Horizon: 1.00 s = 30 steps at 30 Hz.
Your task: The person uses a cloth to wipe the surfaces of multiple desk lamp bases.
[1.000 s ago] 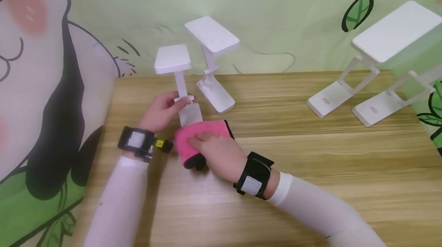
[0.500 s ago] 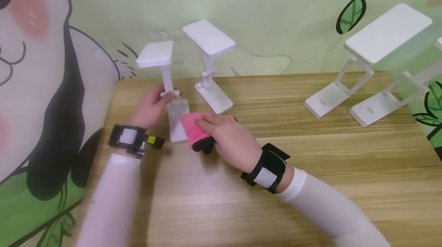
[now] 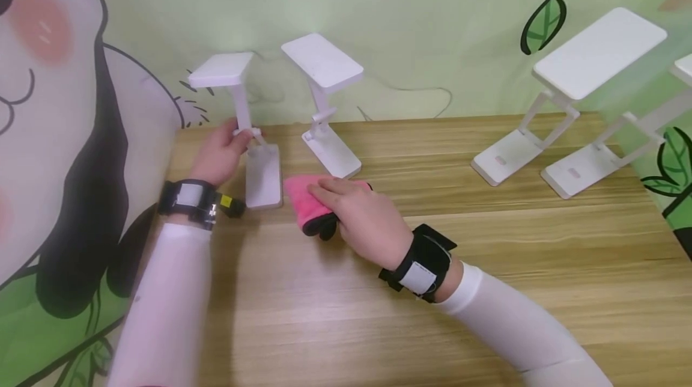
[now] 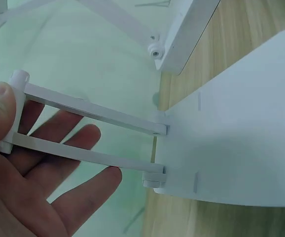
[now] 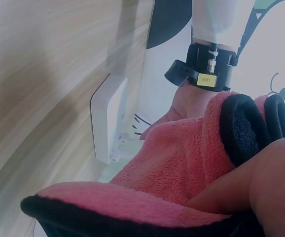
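A white folding desk lamp (image 3: 263,176) stands at the left of the table, its flat head (image 3: 221,68) raised toward the wall. My left hand (image 3: 218,152) pinches its hinge joint; in the left wrist view the thumb lies on the crossbar (image 4: 15,103) with the fingers behind the two thin arms (image 4: 88,108). My right hand (image 3: 367,216) grips a folded pink cloth (image 3: 310,201) with black edging, just right of that lamp's base. In the right wrist view the cloth (image 5: 172,153) bunches in front of the fingers, and the lamp base (image 5: 108,118) shows beyond it.
A second white lamp (image 3: 331,152) stands close to the right of the held one. Two larger white lamps (image 3: 508,155) (image 3: 581,170) stand at the table's right end. Behind the wooden table (image 3: 432,315) rises a green wall (image 3: 411,26) with painted figures.
My left hand has shifted the lamp left and back toward the wall. The cloth has come off the lamp's base and moved slightly right and up with my right hand.
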Each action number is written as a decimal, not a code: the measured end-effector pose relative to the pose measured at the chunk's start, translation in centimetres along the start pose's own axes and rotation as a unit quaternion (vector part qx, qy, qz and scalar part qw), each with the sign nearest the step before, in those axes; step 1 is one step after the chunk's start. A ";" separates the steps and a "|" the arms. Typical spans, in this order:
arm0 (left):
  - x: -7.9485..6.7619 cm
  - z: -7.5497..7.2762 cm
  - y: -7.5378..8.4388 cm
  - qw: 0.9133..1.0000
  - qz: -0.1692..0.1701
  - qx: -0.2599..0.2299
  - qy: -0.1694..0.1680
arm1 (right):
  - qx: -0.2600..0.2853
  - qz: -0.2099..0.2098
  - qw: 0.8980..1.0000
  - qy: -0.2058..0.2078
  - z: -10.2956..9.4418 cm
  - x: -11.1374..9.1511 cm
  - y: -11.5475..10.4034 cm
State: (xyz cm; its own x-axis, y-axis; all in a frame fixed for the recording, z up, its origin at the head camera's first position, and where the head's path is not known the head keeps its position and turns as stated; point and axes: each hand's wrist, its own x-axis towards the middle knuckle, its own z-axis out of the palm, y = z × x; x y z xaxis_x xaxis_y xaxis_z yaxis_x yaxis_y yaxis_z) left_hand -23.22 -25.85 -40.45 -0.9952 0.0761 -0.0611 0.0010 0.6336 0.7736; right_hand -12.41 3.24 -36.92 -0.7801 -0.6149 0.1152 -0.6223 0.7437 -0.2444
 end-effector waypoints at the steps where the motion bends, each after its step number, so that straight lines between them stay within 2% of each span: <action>1: 0.1 0.0 0.0 1.000 -0.002 0.002 0.001 | -0.001 -0.001 1.000 0.001 0.0 0.0 0.0; 7: 0.4 -0.1 0.0 1.000 -0.011 0.007 0.004 | -0.005 0.000 1.000 0.003 0.1 -0.1 -0.1; 19: 0.2 -0.3 0.4 0.999 -0.008 -0.036 0.010 | 0.003 -0.003 1.000 0.008 0.2 -0.3 -0.1; 25: -0.1 -0.2 0.5 0.997 -0.012 -0.063 0.049 | 0.001 0.003 1.000 0.007 0.3 -0.3 0.4; 27: -0.2 -0.1 0.4 0.994 -0.003 -0.078 0.072 | 0.003 0.007 1.000 0.004 0.2 -0.3 0.5; 30: -0.4 0.0 0.5 0.990 0.014 -0.070 0.123 | 0.006 0.010 1.000 0.004 0.1 -0.3 0.6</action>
State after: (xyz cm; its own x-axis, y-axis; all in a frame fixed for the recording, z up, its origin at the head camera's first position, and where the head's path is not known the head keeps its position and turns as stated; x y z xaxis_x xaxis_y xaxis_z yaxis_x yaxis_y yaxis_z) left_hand -22.77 -25.55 -40.09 -0.9886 -0.1086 0.1043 0.0331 0.5190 0.8542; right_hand -12.60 3.84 -37.19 -0.7924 -0.5984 0.1186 -0.6065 0.7520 -0.2583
